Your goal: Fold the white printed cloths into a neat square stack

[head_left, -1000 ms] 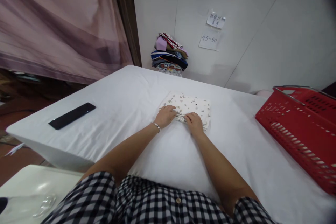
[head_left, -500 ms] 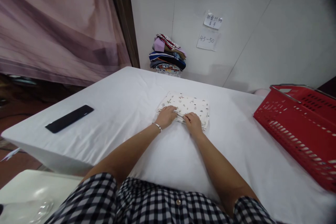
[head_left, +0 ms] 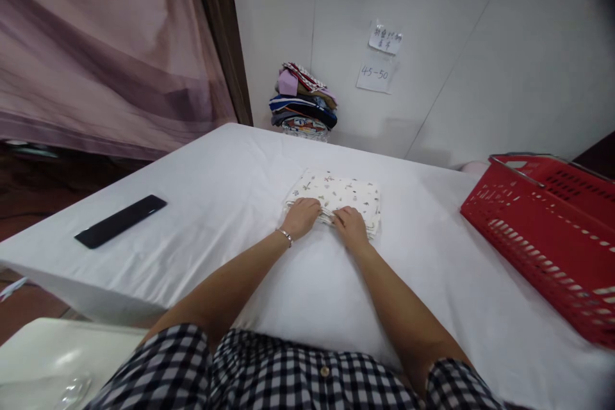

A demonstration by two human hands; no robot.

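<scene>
Cloth (head_left: 343,190) is pinched at its six-o'clock edge by left hand (head_left: 302,216) and right hand (head_left: 352,227), seemingly for aligning, even grip being needed next.

- Centre: folded cloth (head_left: 343,191), matt
- Beneath: tablecloth (head_left: 216,186), creased fabric
- Three o'clock: basket (head_left: 542,230), smooth plastic; handle (head_left: 517,172), metal
- Nine o'clock: slab (head_left: 120,222), glossy
- One o'clock: notice (head_left: 376,75), paper

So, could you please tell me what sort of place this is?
Probably an indoor work area, perhaps for textiles, judging by the folded cloth on the table, the stacked fabrics and the paper signs.
</scene>
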